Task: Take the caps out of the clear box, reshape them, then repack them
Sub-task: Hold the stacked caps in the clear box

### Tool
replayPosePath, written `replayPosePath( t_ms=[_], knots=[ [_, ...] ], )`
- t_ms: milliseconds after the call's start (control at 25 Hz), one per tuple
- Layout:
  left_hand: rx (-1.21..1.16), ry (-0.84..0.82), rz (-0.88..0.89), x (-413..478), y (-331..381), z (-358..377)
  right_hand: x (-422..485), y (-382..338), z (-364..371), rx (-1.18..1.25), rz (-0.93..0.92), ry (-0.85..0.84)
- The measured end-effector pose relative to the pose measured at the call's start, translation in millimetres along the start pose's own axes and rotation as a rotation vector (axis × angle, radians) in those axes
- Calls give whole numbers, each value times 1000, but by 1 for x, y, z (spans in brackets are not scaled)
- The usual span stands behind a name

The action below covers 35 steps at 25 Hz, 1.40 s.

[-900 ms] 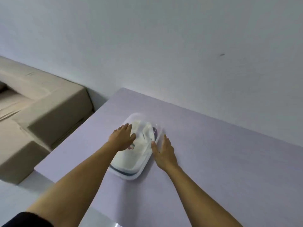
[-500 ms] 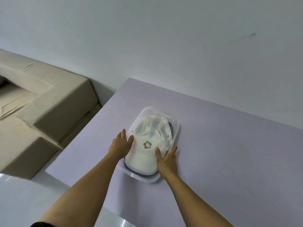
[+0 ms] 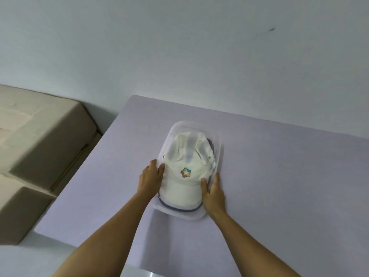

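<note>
We held our left hand (image 3: 150, 177) and right hand (image 3: 214, 193) straight-fingered against the sides of the clear box (image 3: 218, 148), thumbs on the white cap (image 3: 185, 188) lying inside, which fitted either lifting out or finished repacking.

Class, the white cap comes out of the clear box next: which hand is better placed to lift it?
Probably the right hand: its thumb lies on the white cap, fingers outside the clear box. The left hand touches only the box's side and could steady it.
</note>
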<state>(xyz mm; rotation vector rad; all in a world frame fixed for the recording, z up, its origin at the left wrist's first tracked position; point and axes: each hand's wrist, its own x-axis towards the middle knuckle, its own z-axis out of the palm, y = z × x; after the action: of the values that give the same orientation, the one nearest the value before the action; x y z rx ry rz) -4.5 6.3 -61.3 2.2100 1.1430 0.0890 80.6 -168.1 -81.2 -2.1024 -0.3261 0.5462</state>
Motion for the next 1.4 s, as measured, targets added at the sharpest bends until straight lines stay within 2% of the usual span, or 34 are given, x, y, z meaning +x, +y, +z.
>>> replayPosePath(
  t_ms=[400,760,920,1040,1160,1400],
  knots=[
    [-76,-101,146,-60,93,104,-14,88,-136,-78,157,92],
    [-58,-77,53,-82,98,125,-14,111,-151,-76,170,-3],
    [-47,-121,30,-80,102,121,-9,109,-149,-56,211,-17],
    [-154,-162,-74,-86,96,119,-10,107,-144,35,255,8],
    [-138,-154,-187,-102,84,117,-14,104,-136,99,286,93],
    [-208,-144,-349,-116,78,112,-14,102,-130,16,266,167]
  ],
)
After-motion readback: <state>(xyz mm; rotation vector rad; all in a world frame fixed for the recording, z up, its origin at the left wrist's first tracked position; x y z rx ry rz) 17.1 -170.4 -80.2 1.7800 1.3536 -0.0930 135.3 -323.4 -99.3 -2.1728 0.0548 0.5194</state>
